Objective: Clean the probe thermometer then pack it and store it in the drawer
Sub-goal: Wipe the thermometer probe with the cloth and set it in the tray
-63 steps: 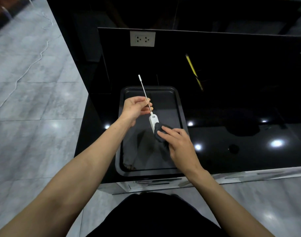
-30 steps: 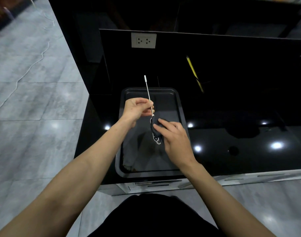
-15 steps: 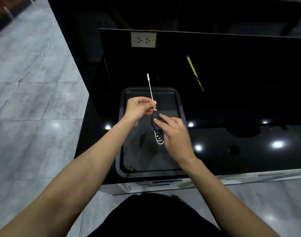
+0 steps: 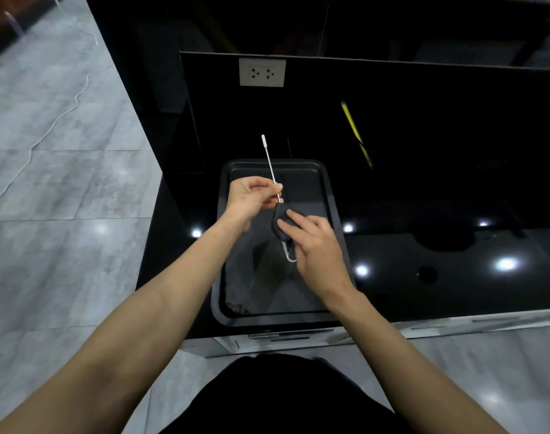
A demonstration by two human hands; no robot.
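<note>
The probe thermometer [image 4: 270, 162] has a thin metal stem with a white cap at its tip, pointing up and away from me. My left hand [image 4: 251, 197] pinches the stem near its base. My right hand [image 4: 314, 249] presses a dark cloth [image 4: 281, 222] around the thermometer's white body, of which only the lower edge [image 4: 288, 255] shows. Both hands hover over a dark baking tray [image 4: 330, 195] on the glossy black counter [image 4: 439, 261].
A white wall socket [image 4: 262, 72] sits on the black back panel. A yellow stick-like object [image 4: 355, 130] leans at the back right. Drawer fronts [image 4: 280, 336] show below the counter's near edge. Grey tiled floor with a white cable [image 4: 48, 130] lies to the left.
My right hand with the cloth has slid up the thermometer's body toward the stem, covering more of the white body. The stem has tilted slightly, and my left hand kept its hold.
</note>
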